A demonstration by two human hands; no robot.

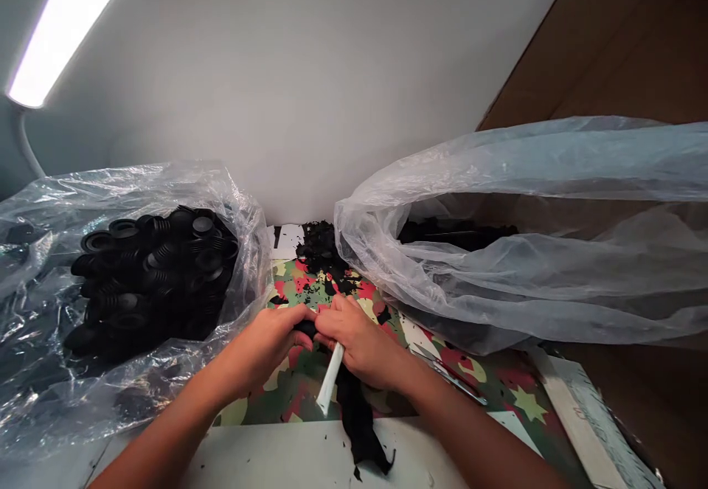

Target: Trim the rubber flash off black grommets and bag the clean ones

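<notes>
My right hand (354,334) is closed in a fist around a white, stick-like handle (330,380), with no gap left in the grip. My left hand (279,334) is half curled, and its thumb and forefinger are pinched on a small black piece (306,328), of which I see only a part. Both hands meet over the middle of the camouflage-patterned mat with stars (293,386), which is my landmark. I think they are so close in order that the left one steadies the piece while the right one controls the handle.

The handle has its long axis sloping toward my body and slightly to the left; its wider free end points to the near edge of the mat, and the other end is hidden in my fist. For the black piece, I cannot tell its axis.

Below my right hand, a crumpled black strip (357,415) runs from the mat over its near edge. At the far end of the mat there is a heap of black scraps (321,245). To the left of the mat, a clear plastic bag (33,378) holds black round parts (155,275), probably placed there for easy reach. To the right, a translucent plastic bag (498,275) has its opening toward the mat, perhaps to receive things easily; dark contents (459,232) lie inside.
</notes>
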